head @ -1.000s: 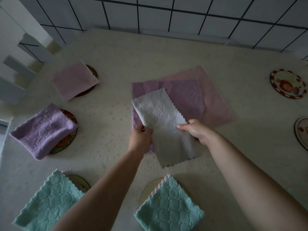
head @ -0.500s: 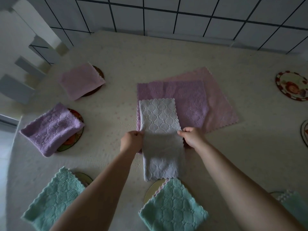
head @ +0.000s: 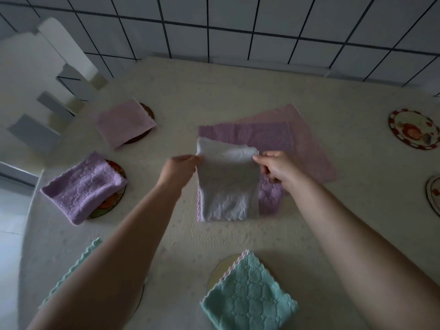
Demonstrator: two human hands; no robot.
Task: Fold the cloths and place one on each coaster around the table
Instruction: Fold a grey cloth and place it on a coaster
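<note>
A white cloth [head: 227, 184], folded into a strip, hangs between my hands over the middle of the table. My left hand [head: 177, 169] pinches its left top corner and my right hand [head: 276, 166] pinches the right top corner. Under it lie an unfolded purple cloth [head: 257, 136] and a pink cloth [head: 309, 148]. Folded cloths sit on coasters: pink [head: 123, 126] at far left, purple [head: 83, 190] at left, teal [head: 247, 303] at the front and another teal [head: 71, 270] partly behind my left arm. Two bare patterned coasters [head: 413, 128] [head: 433, 194] lie at right.
A cream tablecloth [head: 214, 96] covers the table. A white-tiled wall [head: 262, 25] rises behind the far edge. A white chair back [head: 64, 46] stands at the far left corner.
Both hands have lifted the cloth's upper edge up and away, so the white strip now hangs from its top corners instead of lying flat. The view moved closer.
</note>
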